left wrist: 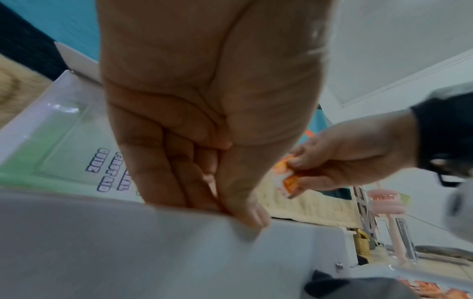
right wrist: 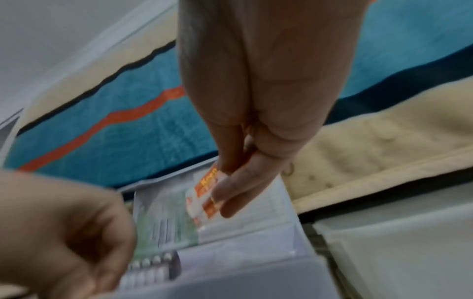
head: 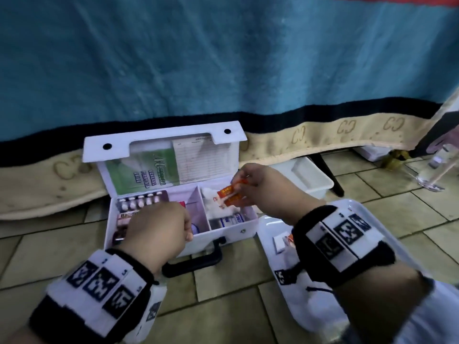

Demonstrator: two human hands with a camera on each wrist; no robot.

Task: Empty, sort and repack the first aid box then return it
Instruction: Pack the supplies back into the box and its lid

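The open box [head: 173,207] stands on the floor [head: 223,306], the right hand [head: 258,184] pinches orange sachets [head: 229,194] above its right compartment, and the left hand [head: 159,229], fingers curled, grips its front wall.

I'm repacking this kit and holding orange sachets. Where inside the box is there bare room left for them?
The middle compartment of the white first aid box, between the pink-edged pack and the white divider, shows bare floor. The left side with the blister pack is crowded, as is the right compartment under the orange sachets in the right hand.
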